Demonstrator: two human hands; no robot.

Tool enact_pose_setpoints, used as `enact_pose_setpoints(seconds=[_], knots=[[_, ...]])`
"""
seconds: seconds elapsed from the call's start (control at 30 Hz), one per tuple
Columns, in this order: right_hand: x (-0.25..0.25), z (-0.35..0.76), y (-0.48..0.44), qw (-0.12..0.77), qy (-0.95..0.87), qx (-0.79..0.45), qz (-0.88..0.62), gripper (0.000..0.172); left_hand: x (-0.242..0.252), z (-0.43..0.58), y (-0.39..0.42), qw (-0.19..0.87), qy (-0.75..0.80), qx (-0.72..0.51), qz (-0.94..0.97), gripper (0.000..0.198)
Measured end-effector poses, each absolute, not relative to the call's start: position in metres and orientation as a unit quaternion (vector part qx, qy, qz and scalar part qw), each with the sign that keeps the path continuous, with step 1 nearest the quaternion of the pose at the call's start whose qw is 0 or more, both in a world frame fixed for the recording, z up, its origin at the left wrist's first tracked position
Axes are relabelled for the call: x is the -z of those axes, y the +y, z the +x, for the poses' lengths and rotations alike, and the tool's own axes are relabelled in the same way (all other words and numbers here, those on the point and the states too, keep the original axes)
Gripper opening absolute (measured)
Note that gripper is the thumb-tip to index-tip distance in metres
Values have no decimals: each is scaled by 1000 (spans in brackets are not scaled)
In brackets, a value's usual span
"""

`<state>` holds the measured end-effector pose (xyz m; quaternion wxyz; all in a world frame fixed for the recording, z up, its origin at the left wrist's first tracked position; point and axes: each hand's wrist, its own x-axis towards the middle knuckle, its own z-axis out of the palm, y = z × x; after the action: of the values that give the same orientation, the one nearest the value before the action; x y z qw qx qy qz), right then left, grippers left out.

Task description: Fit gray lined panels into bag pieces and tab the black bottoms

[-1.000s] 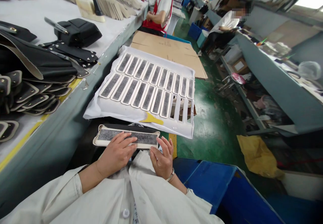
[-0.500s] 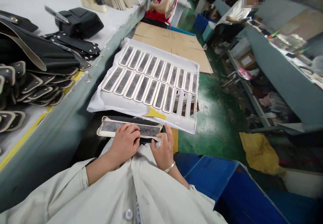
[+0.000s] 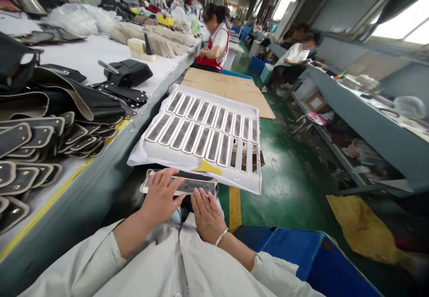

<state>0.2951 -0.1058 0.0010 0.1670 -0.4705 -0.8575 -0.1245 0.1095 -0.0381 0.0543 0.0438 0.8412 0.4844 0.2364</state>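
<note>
A long black piece with a pale cream rim and a dark grey rectangular panel (image 3: 197,184) lies crosswise in front of my body. My left hand (image 3: 161,196) rests over its left half, fingers spread and thumb pointing right. On its right part my right hand (image 3: 208,216) lies with fingers stretched out and close together. Just beyond is a white-covered board (image 3: 244,181) with two rows of similar grey panels (image 3: 195,138) with cream borders. A few slots at its right end show through. A yellow flat tool (image 3: 208,167) lies on the board's near edge.
To the left, a table (image 3: 47,212) bears stacked black leather pieces (image 3: 30,176) and a black pouch (image 3: 129,72). Flat cardboard (image 3: 228,87) lies behind the board. At the lower right stands a blue bin (image 3: 288,248). Two people sit farther off, one in a red apron (image 3: 214,51).
The head view has tilted upward. My left hand has moved left over the panel and spread its fingers. My right hand has gone from gripping the right end to lying flat.
</note>
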Motion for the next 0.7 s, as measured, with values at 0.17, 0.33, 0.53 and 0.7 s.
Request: enact_pose_setpoints(seconds=[0.17,0.33,0.53,0.7], knots=[[5,294,-104,156,-853,135,-479,49,-41,77,-41,107,422,-183,882,18],[7,291,-105,133,-849,143,-490,53,-32,80,-35,147,441,-177,868,14],[12,284,-98,114,-853,137,-491,56,-41,89,-30,139,481,-164,850,18],[14,269,-86,126,-860,135,-476,53,-44,99,-33,125,516,-148,835,14]])
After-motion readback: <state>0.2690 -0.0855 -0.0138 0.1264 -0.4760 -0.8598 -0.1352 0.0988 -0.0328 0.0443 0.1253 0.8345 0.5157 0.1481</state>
